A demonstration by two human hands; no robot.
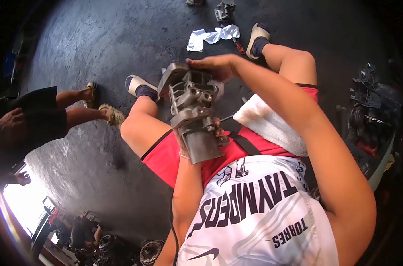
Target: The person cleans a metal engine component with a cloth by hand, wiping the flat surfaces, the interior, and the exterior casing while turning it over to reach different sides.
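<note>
A grey cast-metal engine part (192,108) is held up over my lap, with flanges, bolt holes and a smooth round sleeve at its near end. My left hand (182,141) is wrapped around its lower part from beneath, fingertips showing on the right side. At the far end, my right hand (217,66) lies over the top flange, fingers against the metal; its underside is partly hidden. Something pale and blurred shows below the right palm. A white towel (272,122) rests on my right thigh.
On the dark floor ahead lie a white cloth (215,36), a red-handled tool (239,46) and another metal part (224,12). Another person's legs (77,102) stand at left. Several machine parts (363,117) are piled at right, with others at lower left.
</note>
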